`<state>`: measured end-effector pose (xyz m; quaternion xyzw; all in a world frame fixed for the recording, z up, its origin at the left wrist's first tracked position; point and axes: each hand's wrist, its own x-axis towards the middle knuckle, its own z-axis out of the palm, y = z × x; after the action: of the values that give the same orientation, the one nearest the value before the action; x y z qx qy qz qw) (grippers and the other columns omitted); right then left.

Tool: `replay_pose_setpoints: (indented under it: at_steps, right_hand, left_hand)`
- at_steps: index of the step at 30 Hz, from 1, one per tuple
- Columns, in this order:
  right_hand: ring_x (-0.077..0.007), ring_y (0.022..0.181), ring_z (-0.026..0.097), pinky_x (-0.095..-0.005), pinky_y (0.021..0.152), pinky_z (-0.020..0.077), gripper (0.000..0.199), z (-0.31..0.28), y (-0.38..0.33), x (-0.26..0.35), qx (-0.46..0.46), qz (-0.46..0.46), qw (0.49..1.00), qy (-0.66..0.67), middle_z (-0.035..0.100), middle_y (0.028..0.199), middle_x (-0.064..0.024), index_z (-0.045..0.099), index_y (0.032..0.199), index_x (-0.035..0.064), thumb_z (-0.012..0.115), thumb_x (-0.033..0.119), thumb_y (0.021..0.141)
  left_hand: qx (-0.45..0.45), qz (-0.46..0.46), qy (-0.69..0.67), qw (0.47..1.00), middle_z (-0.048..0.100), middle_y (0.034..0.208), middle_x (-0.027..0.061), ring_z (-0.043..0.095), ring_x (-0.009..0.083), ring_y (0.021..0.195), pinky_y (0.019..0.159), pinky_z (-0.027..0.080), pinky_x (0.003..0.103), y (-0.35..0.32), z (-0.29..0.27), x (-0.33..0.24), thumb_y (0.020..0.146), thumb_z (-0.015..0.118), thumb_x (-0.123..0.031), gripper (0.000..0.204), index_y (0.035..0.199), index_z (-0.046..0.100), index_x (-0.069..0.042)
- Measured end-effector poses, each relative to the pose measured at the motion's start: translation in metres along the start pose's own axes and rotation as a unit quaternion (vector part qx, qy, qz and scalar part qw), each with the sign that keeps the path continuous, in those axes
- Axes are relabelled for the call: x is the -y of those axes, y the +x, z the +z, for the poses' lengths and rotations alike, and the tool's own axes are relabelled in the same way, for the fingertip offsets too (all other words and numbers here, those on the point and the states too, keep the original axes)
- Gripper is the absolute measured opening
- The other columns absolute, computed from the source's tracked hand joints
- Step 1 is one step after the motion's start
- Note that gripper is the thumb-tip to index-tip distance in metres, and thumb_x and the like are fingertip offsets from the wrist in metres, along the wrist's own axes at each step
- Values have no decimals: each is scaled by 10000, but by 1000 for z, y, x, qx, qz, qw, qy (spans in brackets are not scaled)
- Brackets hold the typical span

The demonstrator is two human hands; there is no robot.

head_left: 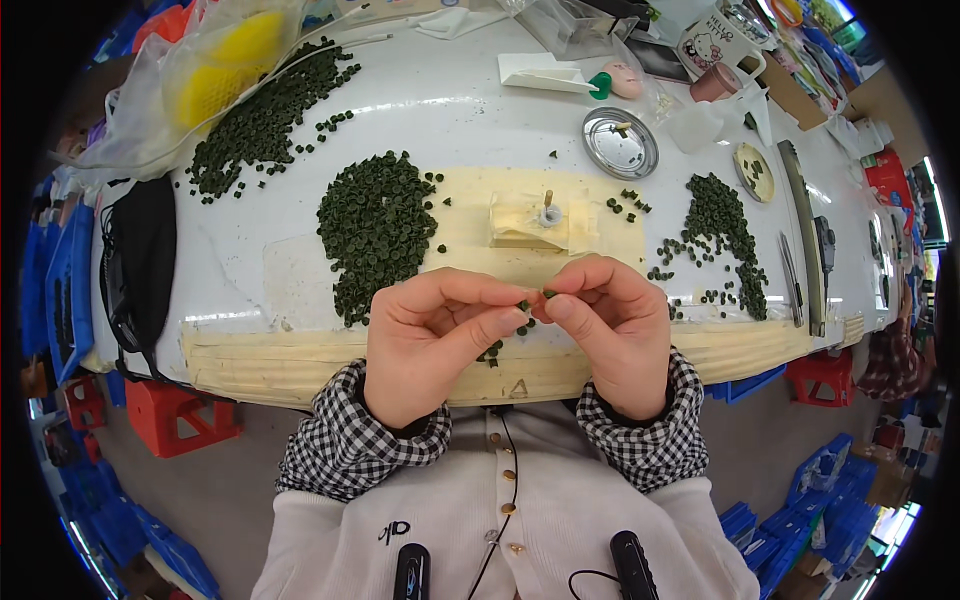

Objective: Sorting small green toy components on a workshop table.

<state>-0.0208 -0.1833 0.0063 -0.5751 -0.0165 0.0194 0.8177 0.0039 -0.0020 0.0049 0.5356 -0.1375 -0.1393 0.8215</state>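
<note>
My left hand point(425, 335) pinches a small dark green part point(523, 306) between thumb and forefinger. Close beside it, my right hand point(615, 325) pinches another small dark green part point(549, 294); the fingertips of both hands nearly meet. Just beyond them stands a tape-wrapped block point(530, 222) with a short upright metal pin point(548, 199) on top. A dense heap of dark green round parts point(375, 230) lies left of the block. To the right, a looser spread of similar green parts point(722, 215) reaches toward the table's front. A few more lie under my hands.
Another green heap point(265, 125) lies far left beside a clear bag with yellow contents point(225, 80). A round metal tin point(620, 142), a small dish point(753, 172), a mug point(718, 45), tweezers point(791, 275) and a steel ruler point(802, 230) stand or lie to the right. Yellow tape point(270, 358) covers the front edge.
</note>
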Motion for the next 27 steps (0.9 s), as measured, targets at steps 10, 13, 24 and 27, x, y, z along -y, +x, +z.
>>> replay_pose_setpoints:
  at_steps: [10,13,24,27]
  right_hand:
    - [-203,753,645,-275,668,516,192,9,4,5,-40,-232,910,-342,656,870,-110,679,903,-8,711,-96,736]
    - [-199,760,642,-279,671,515,196,7,5,3,-38,-239,907,-344,653,864,-105,676,907,-5,707,-100,738]
    - [-177,732,613,-264,666,489,124,8,3,2,-30,-208,933,-292,643,843,-87,666,877,-11,701,-50,764]
    - [-170,722,610,-258,665,486,114,9,2,-2,-39,-176,949,-260,643,837,-86,667,874,-12,696,-51,771]
  left_hand:
    - [-29,3,8,1000,691,1044,139,650,141,956,856,525,261,-2,1,0,853,644,87,211,1062,650,58]
    - [-21,-3,21,1000,691,1043,140,650,140,956,852,526,262,-2,0,-1,853,643,88,210,1061,649,59]
    - [-33,72,100,992,704,947,110,654,139,852,748,513,243,0,2,4,797,687,105,201,977,702,16]
    - [-23,101,153,983,705,921,116,662,160,839,732,517,253,2,0,3,778,698,104,209,957,715,-3]
